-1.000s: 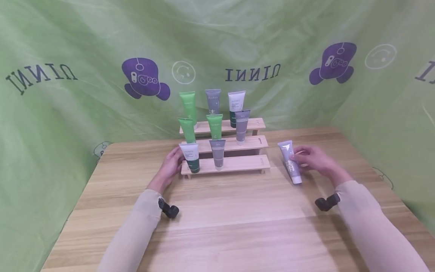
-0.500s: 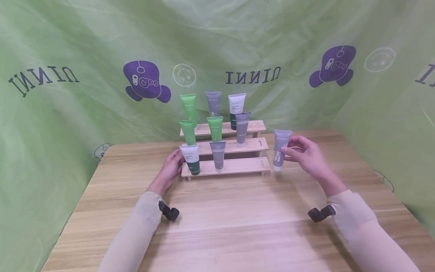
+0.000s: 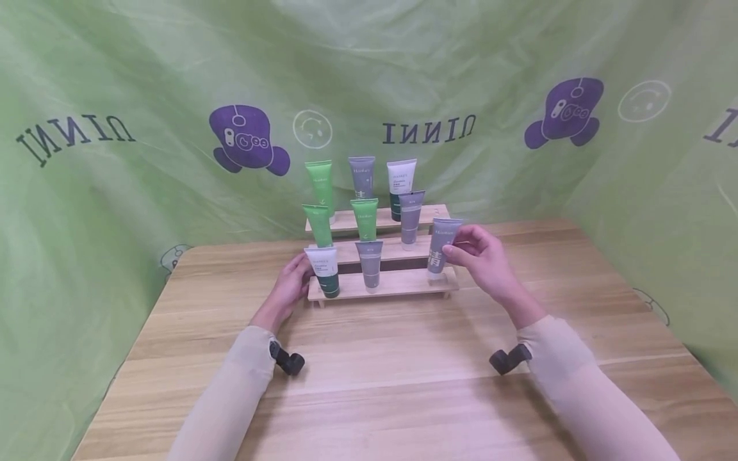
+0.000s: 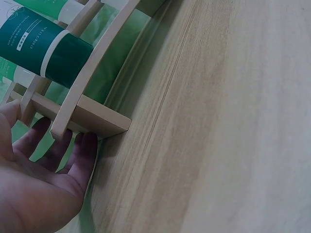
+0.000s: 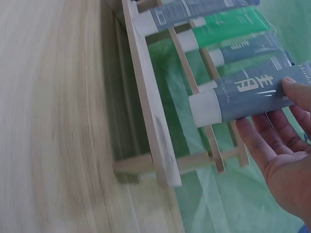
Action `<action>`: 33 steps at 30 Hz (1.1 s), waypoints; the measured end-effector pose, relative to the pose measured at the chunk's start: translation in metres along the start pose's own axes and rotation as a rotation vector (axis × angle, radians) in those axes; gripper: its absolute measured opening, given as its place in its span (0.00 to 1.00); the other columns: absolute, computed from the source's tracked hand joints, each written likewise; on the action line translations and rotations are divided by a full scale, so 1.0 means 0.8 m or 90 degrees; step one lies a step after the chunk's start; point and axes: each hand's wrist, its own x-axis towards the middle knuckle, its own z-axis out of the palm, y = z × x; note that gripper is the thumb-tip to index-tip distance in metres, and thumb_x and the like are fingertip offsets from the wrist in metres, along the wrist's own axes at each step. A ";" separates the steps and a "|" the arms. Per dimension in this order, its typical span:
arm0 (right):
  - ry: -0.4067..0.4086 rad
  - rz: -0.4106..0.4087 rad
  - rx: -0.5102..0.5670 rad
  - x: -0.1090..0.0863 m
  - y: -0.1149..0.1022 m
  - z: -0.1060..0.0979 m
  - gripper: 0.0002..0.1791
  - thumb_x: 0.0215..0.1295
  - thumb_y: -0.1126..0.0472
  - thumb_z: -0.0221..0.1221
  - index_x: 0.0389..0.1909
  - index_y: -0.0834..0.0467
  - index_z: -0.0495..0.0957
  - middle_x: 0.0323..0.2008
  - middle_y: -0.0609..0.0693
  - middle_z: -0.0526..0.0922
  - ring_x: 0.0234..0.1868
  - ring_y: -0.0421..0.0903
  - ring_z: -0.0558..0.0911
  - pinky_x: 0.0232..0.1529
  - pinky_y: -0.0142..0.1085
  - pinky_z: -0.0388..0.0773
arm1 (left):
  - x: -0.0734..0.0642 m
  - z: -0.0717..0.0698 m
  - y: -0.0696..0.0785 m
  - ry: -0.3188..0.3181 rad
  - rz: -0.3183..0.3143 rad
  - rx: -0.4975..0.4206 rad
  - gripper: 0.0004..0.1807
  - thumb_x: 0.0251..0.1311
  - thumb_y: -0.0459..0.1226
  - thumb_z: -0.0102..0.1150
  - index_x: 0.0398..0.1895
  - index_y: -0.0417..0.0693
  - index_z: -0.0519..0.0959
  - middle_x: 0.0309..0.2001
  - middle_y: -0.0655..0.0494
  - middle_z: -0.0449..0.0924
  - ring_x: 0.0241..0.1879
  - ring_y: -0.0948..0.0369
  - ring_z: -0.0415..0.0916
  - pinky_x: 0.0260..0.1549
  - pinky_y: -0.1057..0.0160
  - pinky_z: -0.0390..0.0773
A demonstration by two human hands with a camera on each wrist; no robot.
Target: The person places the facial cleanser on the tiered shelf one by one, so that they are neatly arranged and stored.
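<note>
My right hand (image 3: pixel 480 261) pinches a grey-blue squeeze tube (image 3: pixel 442 246) between thumb and fingers. The tube, cap down and tilted slightly, overlaps the right end of the lowest shelf of a three-tier wooden rack (image 3: pixel 400 282) in the head view. Its white cap (image 5: pixel 205 109) is near the front board in the right wrist view. At the rack's left end, my left hand (image 4: pixel 46 179) touches the wood with its fingertips, the fingers loosely bent. Beside that hand, a white and dark-green tube (image 3: pixel 325 272) stands on the lowest shelf, with a grey tube (image 3: pixel 371 266) to its right.
On the middle shelf stand two green tubes, one at the left (image 3: pixel 318 224), and a grey tube (image 3: pixel 410 221). The top shelf holds a green tube (image 3: pixel 320 186), a grey-blue tube (image 3: pixel 362 176) and a white and dark-green tube (image 3: pixel 400 176). Green cloth (image 3: pixel 490 38) hangs behind the wooden table (image 3: pixel 375 384).
My right hand has carried the grey-blue tube left from beside the rack to over the lowest shelf's right end, turning it more upright. My left hand has stayed at the rack's left end.
</note>
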 end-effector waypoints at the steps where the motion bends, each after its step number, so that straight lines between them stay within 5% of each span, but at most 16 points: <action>1: -0.003 0.000 -0.001 0.001 0.000 0.004 0.16 0.67 0.72 0.62 0.52 0.68 0.71 0.49 0.58 0.80 0.47 0.42 0.84 0.50 0.40 0.84 | 0.000 -0.001 -0.001 -0.001 0.001 0.000 0.29 0.80 0.45 0.41 0.79 0.47 0.55 0.74 0.44 0.61 0.72 0.49 0.58 0.69 0.50 0.65; 6: -0.017 0.004 -0.013 0.004 -0.001 0.022 0.18 0.66 0.71 0.63 0.55 0.69 0.71 0.51 0.64 0.79 0.48 0.45 0.84 0.53 0.47 0.82 | -0.001 -0.003 -0.004 0.003 -0.007 0.001 0.30 0.80 0.46 0.40 0.79 0.47 0.53 0.74 0.44 0.60 0.73 0.49 0.58 0.69 0.50 0.65; 15: -0.029 0.015 -0.019 0.005 0.012 0.042 0.18 0.66 0.72 0.64 0.54 0.69 0.72 0.52 0.65 0.79 0.52 0.53 0.83 0.50 0.39 0.84 | -0.003 -0.002 -0.008 -0.001 -0.003 -0.005 0.30 0.80 0.45 0.39 0.79 0.46 0.53 0.75 0.43 0.59 0.74 0.48 0.56 0.70 0.48 0.62; 24: -0.028 0.043 -0.022 0.004 0.023 0.044 0.21 0.66 0.70 0.63 0.57 0.68 0.72 0.55 0.64 0.78 0.57 0.58 0.81 0.53 0.37 0.82 | -0.001 -0.001 -0.004 -0.004 0.004 -0.002 0.29 0.80 0.45 0.40 0.79 0.45 0.54 0.74 0.43 0.60 0.73 0.48 0.58 0.70 0.49 0.64; 33: -0.053 0.013 -0.015 0.003 0.026 0.042 0.20 0.66 0.71 0.63 0.57 0.67 0.72 0.54 0.64 0.78 0.55 0.56 0.81 0.53 0.38 0.82 | -0.001 0.000 -0.001 0.001 0.008 -0.006 0.30 0.80 0.44 0.41 0.79 0.46 0.53 0.75 0.43 0.59 0.74 0.49 0.57 0.71 0.49 0.62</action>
